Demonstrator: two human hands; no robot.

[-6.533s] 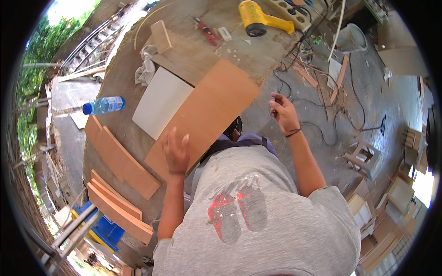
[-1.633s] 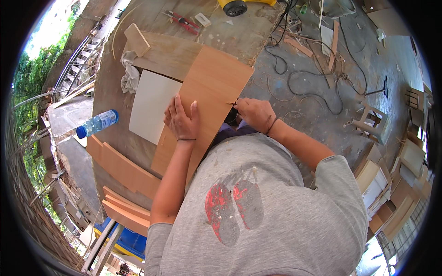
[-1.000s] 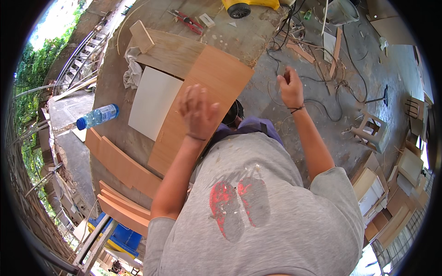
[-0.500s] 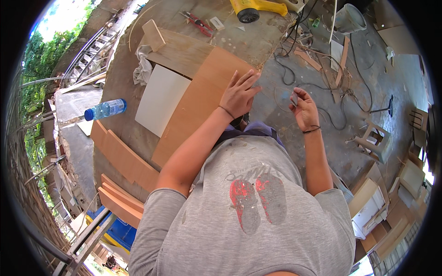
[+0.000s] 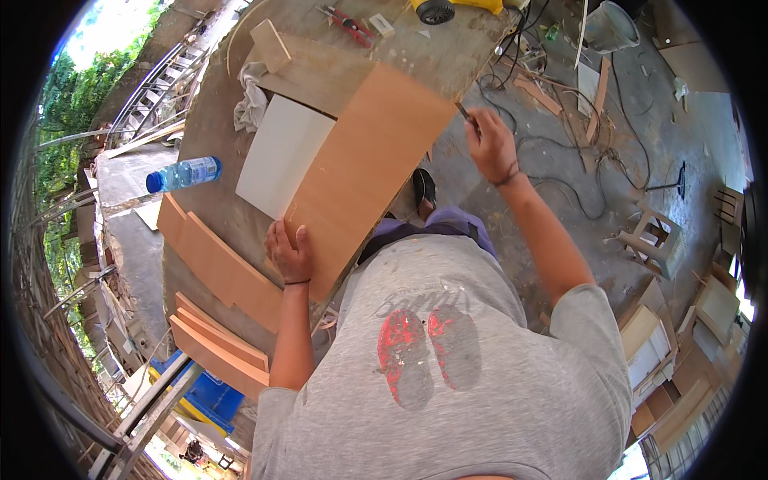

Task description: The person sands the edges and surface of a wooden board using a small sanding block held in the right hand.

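Observation:
A long orange-brown board [image 5: 376, 152] lies at a slant on the worktable. My left hand [image 5: 290, 252] is on its near left end, fingers stretched and thumb apart, pressing on the surface. At the far right corner of the board is my right hand [image 5: 491, 144], fingers closed on a small thin dark tool [image 5: 462, 110]. The tool's tip is at the corner; I cannot make out its kind. A white panel [image 5: 282, 160] lies against the board's left side, and a pale plank [image 5: 316, 76] lies beyond.
Curved brown strips [image 5: 216, 264] lie at the table's left, near a water bottle [image 5: 184, 174]. Pliers [image 5: 346, 26] and a yellow power tool [image 5: 438, 10] are at the far side. Cables [image 5: 588, 212], wood scraps and a bucket [image 5: 610, 30] are on the floor at right.
My left hand has slid from the board's far end to its near end. My right hand has moved left and away from me to the far corner. The board has shifted slightly right.

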